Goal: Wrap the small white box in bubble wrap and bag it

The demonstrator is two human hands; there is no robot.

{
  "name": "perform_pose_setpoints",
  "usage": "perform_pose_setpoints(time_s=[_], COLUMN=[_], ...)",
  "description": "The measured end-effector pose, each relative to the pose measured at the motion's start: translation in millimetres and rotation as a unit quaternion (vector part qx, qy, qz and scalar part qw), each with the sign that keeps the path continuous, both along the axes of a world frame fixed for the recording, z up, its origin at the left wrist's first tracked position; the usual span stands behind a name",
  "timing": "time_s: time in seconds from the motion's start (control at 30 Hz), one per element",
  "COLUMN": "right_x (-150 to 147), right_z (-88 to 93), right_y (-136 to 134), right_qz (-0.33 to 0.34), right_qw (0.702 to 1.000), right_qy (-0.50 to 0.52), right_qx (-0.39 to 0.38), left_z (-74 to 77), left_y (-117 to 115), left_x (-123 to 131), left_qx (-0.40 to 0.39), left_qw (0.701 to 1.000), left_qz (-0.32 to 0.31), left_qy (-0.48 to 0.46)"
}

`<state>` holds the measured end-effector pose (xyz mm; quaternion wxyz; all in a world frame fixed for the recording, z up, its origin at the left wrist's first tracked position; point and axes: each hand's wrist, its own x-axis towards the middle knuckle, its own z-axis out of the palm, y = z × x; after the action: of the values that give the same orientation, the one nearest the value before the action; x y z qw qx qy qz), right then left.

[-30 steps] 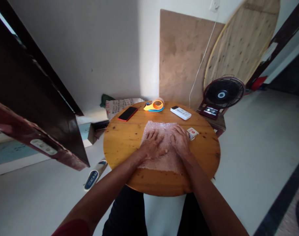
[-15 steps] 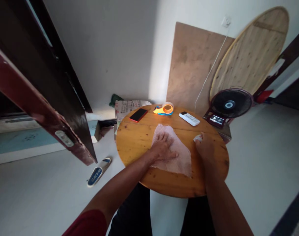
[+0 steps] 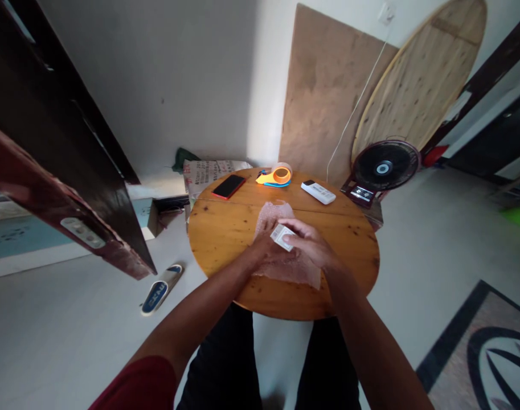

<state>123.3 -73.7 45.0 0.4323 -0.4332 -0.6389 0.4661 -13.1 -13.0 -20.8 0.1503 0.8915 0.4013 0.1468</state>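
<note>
My left hand (image 3: 266,248) lies flat on a sheet of bubble wrap (image 3: 301,275), fingers stretched out and partly hidden. Above it, my right hand (image 3: 313,244) grips a small white box (image 3: 281,237) between thumb and fingers. The box is tilted and hides part of my left hand; I cannot tell whether the two touch. The bubble wrap rests on a round wooden table (image 3: 217,245).
Along the table's far side are a phone with a red edge (image 3: 229,186), an orange tape dispenser (image 3: 277,175) and a white remote control (image 3: 318,192). A fan (image 3: 383,168) stands beyond the right edge. On the floor at left lies a slipper (image 3: 161,290).
My right hand has lifted the small white box from the table's right side and brought it left over my left hand. The camera view has shifted somewhat; my left hand stays on the bubble wrap.
</note>
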Motion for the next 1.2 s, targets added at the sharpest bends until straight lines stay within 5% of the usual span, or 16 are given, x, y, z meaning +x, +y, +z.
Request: perform_pose_setpoints(time_s=[0.23, 0.4, 0.67, 1.2], right_x=[43, 41, 41, 21], right_z=[-38.1, -45.1, -62.1, -54.1], right_y=[14, 12, 12, 7], right_qz=[-0.13, -0.149, -0.141, -0.111], right_qw=[0.991, 0.989, 0.986, 0.971], right_qy=[0.018, -0.003, -0.08, -0.185], right_qx=[-0.023, 0.013, 0.048, 0.104], left_z=[14.8, 12.6, 5.8, 7.6], left_y=[3, 17, 23, 19], left_x=[-15, -32, -37, -36], left_qx=[-0.032, 0.008, 0.017, 0.023], left_qw=[0.998, 1.0, 1.0, 1.0], left_qz=[-0.041, 0.023, 0.02, 0.017], left_qy=[0.019, -0.015, -0.007, -0.007])
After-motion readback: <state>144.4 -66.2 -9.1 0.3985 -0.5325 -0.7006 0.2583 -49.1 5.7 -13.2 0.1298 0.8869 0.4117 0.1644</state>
